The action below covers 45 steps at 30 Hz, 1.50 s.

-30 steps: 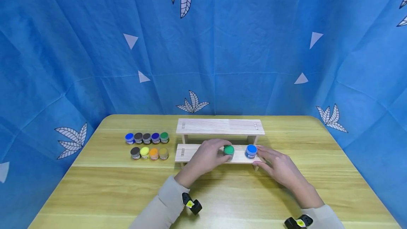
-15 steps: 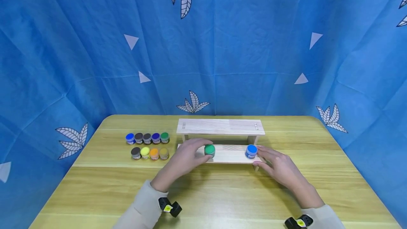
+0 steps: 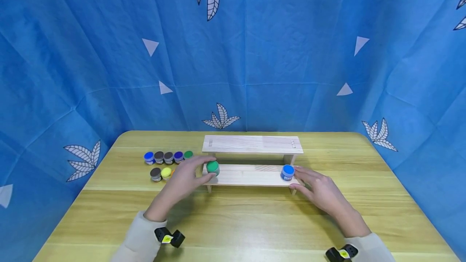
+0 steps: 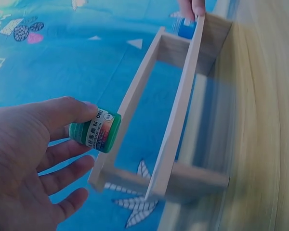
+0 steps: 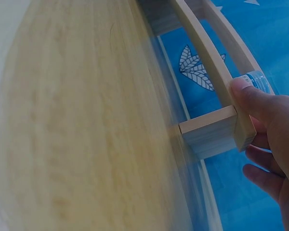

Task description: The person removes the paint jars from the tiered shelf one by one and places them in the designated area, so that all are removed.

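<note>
In the head view, my left hand [image 3: 183,180] pinches a green-lidded paint jar [image 3: 212,167] between thumb and fingers, over the left end of the lower step of a two-tier wooden shelf [image 3: 247,175]. The left wrist view shows the printed label on this green jar [image 4: 101,130] facing the camera. On the right end of that same step stands a blue-lidded paint jar [image 3: 287,172]. Close beside it, my right hand [image 3: 322,193] grips the end of the step, thumb at the front edge and fingers behind. The blue jar [image 5: 258,81] shows partly behind the thumb in the right wrist view.
Two rows of paint jars stand left of the shelf, among them a yellow jar [image 3: 166,174] and a dark blue jar [image 3: 149,158]. My left hand hides part of the front row. The upper step [image 3: 251,144] rises behind; a blue curtain [image 3: 247,51] hangs beyond the table.
My left hand has carried the green jar leftward along the lower step, from near the blue jar to the left end. My right hand and the blue jar have stayed put.
</note>
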Tool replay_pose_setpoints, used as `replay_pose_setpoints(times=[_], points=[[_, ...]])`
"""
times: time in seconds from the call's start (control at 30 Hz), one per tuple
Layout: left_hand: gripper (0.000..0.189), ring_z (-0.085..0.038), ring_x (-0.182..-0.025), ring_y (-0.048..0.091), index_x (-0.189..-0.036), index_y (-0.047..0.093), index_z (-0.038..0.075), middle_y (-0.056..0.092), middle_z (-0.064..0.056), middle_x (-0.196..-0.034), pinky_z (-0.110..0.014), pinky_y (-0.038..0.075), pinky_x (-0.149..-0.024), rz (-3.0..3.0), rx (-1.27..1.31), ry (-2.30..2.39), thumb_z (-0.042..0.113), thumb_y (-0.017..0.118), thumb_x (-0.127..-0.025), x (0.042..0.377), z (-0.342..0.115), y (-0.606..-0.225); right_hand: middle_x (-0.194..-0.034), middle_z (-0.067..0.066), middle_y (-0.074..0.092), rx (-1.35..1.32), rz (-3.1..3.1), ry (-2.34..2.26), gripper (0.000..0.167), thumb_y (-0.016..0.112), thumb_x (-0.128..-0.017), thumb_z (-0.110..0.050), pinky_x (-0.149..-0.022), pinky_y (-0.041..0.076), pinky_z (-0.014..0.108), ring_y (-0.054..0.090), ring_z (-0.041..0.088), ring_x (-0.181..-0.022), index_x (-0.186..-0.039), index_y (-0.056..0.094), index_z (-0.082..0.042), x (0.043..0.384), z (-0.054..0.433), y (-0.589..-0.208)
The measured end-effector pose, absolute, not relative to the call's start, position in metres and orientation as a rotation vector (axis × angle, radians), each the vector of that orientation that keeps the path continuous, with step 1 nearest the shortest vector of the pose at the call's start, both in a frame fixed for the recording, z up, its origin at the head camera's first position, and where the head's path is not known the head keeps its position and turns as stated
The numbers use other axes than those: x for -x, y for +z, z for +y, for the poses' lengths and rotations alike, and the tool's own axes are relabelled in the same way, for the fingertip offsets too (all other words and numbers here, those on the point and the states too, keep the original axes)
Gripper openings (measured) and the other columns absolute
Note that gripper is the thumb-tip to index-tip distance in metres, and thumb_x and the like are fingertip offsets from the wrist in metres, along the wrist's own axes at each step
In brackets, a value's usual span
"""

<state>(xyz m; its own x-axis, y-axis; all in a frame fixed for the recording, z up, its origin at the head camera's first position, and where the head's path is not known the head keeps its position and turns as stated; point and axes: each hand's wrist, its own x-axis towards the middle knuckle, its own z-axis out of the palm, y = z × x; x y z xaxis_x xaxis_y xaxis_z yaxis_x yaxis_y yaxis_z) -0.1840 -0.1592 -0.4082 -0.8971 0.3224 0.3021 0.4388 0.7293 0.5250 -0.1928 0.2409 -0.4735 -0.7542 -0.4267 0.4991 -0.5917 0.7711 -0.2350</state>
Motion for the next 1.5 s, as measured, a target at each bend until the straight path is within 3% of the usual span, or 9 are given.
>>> replay_pose_setpoints(times=[0.27, 0.6, 0.77, 0.83, 0.93, 1.03, 1.23, 1.5], points=[[0.045, -0.035, -0.121, 0.055, -0.128, 0.064, 0.012, 0.064, -0.008, -0.125, -0.055, 0.046, -0.097, -2.727, 0.558, -0.923, 0.023, 0.077, -0.086, 0.184, -0.19, -0.41, -0.122, 0.013, 0.067, -0.774, -2.536, 0.537, 0.05, 0.079, -0.082, -0.032, -0.086, 0.053, 0.052, 0.065, 0.035, -0.107, -0.122, 0.069, -0.004, 0.193, 0.242, -0.474], [0.046, -0.031, -0.107, 0.062, -0.13, 0.062, 0.01, 0.065, -0.007, -0.117, -0.05, 0.052, -0.085, -2.748, 0.474, -0.934, 0.024, 0.075, -0.088, 0.185, -0.232, -0.414, -0.122, 0.013, 0.066, -0.767, -2.54, 0.544, 0.049, 0.078, -0.083, -0.033, -0.086, 0.053, 0.052, 0.065, 0.034, -0.107, -0.122, 0.069, -0.005, 0.193, 0.242, -0.473], [0.044, -0.024, -0.072, 0.058, -0.129, 0.063, 0.009, 0.063, -0.006, -0.108, -0.036, 0.051, -0.062, -2.78, 0.437, -0.976, 0.022, 0.075, -0.089, 0.187, -0.253, -0.415, -0.122, 0.013, 0.066, -0.771, -2.53, 0.546, 0.049, 0.078, -0.082, -0.033, -0.086, 0.053, 0.051, 0.065, 0.034, -0.107, -0.122, 0.069, -0.005, 0.194, 0.243, -0.473], [0.043, -0.023, -0.071, 0.057, -0.129, 0.063, 0.01, 0.063, -0.007, -0.11, -0.036, 0.051, -0.061, -2.802, 0.421, -0.976, 0.023, 0.074, -0.09, 0.187, -0.26, -0.415, -0.122, 0.013, 0.067, -0.773, -2.529, 0.547, 0.049, 0.079, -0.082, -0.033, -0.085, 0.053, 0.051, 0.065, 0.034, -0.107, -0.122, 0.069, -0.006, 0.194, 0.243, -0.474], [0.045, -0.03, -0.091, 0.062, -0.131, 0.062, 0.01, 0.063, -0.012, -0.12, -0.046, 0.053, -0.076, -2.828, 0.397, -0.989, 0.026, 0.072, -0.091, 0.188, -0.271, -0.415, -0.122, 0.012, 0.066, -0.775, -2.533, 0.55, 0.049, 0.078, -0.082, -0.033, -0.085, 0.054, 0.051, 0.065, 0.033, -0.107, -0.122, 0.069, -0.006, 0.194, 0.243, -0.474], [0.048, -0.04, -0.11, 0.057, -0.133, 0.06, 0.008, 0.06, -0.016, -0.126, -0.057, 0.048, -0.088, -2.839, 0.367, -1.004, 0.029, 0.07, -0.092, 0.189, -0.283, -0.417, -0.123, 0.012, 0.066, -0.773, -2.541, 0.551, 0.048, 0.078, -0.083, -0.033, -0.085, 0.054, 0.051, 0.065, 0.033, -0.107, -0.122, 0.069, -0.007, 0.193, 0.243, -0.474], [0.05, -0.042, -0.119, 0.052, -0.136, 0.057, 0.005, 0.059, -0.02, -0.128, -0.058, 0.042, -0.097, -2.848, 0.312, -1.021, 0.029, 0.068, -0.094, 0.193, -0.304, -0.424, -0.123, 0.013, 0.066, -0.767, -2.548, 0.546, 0.048, 0.078, -0.083, -0.034, -0.086, 0.053, 0.052, 0.065, 0.034, -0.107, -0.122, 0.069, -0.006, 0.193, 0.242, -0.474], [0.049, -0.043, -0.115, 0.053, -0.138, 0.053, 0.0, 0.06, -0.025, -0.124, -0.058, 0.042, -0.096, -2.833, 0.274, -0.975, 0.024, 0.065, -0.096, 0.193, -0.325, -0.428, -0.123, 0.012, 0.066, -0.786, -2.519, 0.543, 0.049, 0.079, -0.082, -0.032, -0.084, 0.054, 0.051, 0.065, 0.033, -0.107, -0.121, 0.07, -0.006, 0.195, 0.242, -0.474]])
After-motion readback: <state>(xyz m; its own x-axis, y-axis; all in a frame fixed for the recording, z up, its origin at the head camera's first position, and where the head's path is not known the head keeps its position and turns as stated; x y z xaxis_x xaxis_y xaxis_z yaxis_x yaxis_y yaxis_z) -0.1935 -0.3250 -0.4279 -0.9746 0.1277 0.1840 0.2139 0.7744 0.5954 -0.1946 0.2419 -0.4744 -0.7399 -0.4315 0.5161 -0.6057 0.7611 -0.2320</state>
